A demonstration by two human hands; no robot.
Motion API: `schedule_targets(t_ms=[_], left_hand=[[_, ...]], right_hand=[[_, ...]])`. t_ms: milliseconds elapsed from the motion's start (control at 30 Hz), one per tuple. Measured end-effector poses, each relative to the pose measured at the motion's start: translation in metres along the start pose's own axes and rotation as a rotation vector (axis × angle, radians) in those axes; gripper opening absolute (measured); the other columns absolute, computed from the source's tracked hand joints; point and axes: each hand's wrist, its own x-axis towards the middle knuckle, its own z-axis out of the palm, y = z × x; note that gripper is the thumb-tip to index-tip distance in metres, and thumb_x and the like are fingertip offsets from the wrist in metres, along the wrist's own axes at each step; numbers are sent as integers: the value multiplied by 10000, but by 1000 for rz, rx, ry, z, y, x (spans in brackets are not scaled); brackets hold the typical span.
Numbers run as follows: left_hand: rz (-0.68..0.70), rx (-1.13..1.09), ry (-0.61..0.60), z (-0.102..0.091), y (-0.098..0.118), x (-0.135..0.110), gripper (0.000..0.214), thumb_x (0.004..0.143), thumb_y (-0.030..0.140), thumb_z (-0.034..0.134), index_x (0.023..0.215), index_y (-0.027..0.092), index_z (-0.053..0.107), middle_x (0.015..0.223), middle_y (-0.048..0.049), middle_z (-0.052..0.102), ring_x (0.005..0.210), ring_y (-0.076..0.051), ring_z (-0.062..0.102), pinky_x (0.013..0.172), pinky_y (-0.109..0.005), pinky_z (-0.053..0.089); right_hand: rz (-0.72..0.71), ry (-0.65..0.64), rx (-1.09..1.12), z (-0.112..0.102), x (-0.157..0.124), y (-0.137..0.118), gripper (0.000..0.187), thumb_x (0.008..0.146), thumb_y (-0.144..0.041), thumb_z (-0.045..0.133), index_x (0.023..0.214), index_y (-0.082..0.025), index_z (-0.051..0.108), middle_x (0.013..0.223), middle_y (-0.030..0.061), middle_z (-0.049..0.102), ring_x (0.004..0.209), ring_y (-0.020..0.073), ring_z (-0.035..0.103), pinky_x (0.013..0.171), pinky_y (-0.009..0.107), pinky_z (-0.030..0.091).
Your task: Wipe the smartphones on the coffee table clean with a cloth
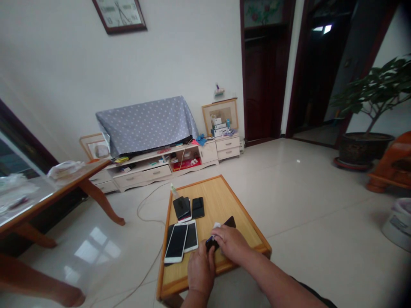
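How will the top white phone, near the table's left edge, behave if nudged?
Likely stiff: the white phone looks like a flat slab. Probably slides rather than rolls, though overlapping another white phone may let it rock. Perhaps fragile: its broad dark face looks glassy.

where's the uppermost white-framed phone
In the head view, the phone lies at left on the tan wooden table, left of the left hand, overlapping another white phone.

1. Illumination: moderate, diffuse; wall (192, 55) pale grey, evenly lit.
2. Glare: pane-shaped reflection on glossy floor (305, 205), lower left; small highlight right of centre.
3. Shadow: right doorway (321, 81) nearly black.
4. Distortion: verticals lean near edges; right-hand corners darken.
5. Focus: bucket (398, 226) blurred; fine detail soft throughout.
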Motion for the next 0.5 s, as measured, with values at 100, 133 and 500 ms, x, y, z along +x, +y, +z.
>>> schedule_targets(t_ms=[100, 133, 500], left_hand=[[-20, 12, 16, 2, -1, 0, 364, 1019, 414, 293, 1225, 210, 512, 978, -76, 717, 870, -220, 655, 727, -303, 377], [-22, 21, 22, 2, -1, 0, 371, 1018, 418, 293, 1230, 208, 513, 973, -79, 716, 874, -223, 654, 733, -305, 378], [2, 48, 65, 5, -3, 0, 375, 1014, 423, 305, 1239, 217, 523, 955, -75, 721, 853, -226, 656, 722, -300, 377]], right_hand=[[64, 69, 31, -14, 7, 20, 284, 927, -276, 496, 1089, -263, 729, 1049, 43, 721, 966, 184, 640, 838, 253, 418], [86, 98, 44, -19, 9, 30, 281, 919, -277, 500, 1079, -259, 731, 1039, 43, 724, 960, 185, 641, 839, 256, 420], [262, 301, 310, -25, 17, 88, 232, 824, -371, 549, 823, -230, 733, 867, 38, 733, 863, 210, 644, 811, 301, 457]])
